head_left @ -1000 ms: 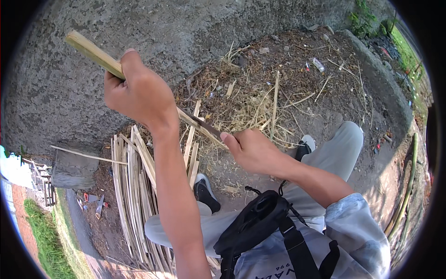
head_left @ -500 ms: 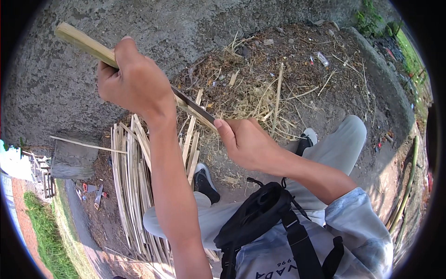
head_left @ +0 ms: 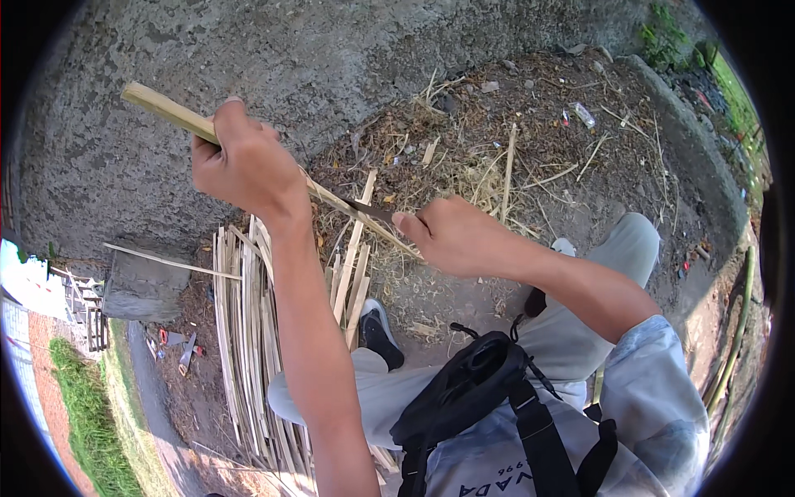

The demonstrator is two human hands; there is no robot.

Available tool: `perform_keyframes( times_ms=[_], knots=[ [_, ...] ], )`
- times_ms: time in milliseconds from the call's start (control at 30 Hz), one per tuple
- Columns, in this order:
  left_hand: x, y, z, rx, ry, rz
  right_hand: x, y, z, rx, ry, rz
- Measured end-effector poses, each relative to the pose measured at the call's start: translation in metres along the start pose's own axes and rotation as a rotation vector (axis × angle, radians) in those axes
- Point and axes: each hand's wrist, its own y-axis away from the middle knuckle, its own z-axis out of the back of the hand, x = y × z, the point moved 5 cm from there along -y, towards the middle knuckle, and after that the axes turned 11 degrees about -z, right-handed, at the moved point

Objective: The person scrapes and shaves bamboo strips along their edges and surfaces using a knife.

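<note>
My left hand (head_left: 251, 166) is closed around a pale bamboo strip (head_left: 170, 109). One end sticks out past my fist to the upper left, and the other slants down to the right. My right hand (head_left: 454, 236) grips a knife, its handle hidden in my fingers. The dark knife blade (head_left: 370, 210) lies against the strip's lower half, a little short of the strip's far tip. Below the strip, long split bamboo pieces (head_left: 248, 331) lie in a pile beside my left forearm, partly covered by it.
Fine shavings (head_left: 476, 178) litter the dirt ahead of me. A rough concrete wall (head_left: 273, 58) rises beyond. At the left stand a grey block (head_left: 147, 286) and a hand saw (head_left: 188, 354) on the ground. A black bag (head_left: 464, 385) hangs at my waist.
My right hand has moved right along the strip with the knife, away from my left hand. The left hand and strip have shifted slightly down and right in the picture.
</note>
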Motion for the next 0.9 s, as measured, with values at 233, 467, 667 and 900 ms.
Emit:
perform_keyframes(
  times_ms=[233, 467, 667, 900],
  knots=[
    [-0.005, 0.002, -0.006, -0.007, -0.013, -0.008, -0.026, -0.009, -0.024, -0.126, -0.063, 0.068],
    [-0.01, -0.005, -0.007, 0.02, -0.031, -0.068, 0.011, 0.016, -0.011, -0.197, -0.167, 0.209],
    [0.004, -0.006, -0.002, -0.034, 0.014, 0.037, 0.021, 0.006, 0.006, -0.121, -0.026, 0.149],
    [0.0, -0.002, -0.012, 0.023, 0.043, 0.038, -0.092, -0.022, -0.064, 0.281, 0.149, -0.346]
  ],
)
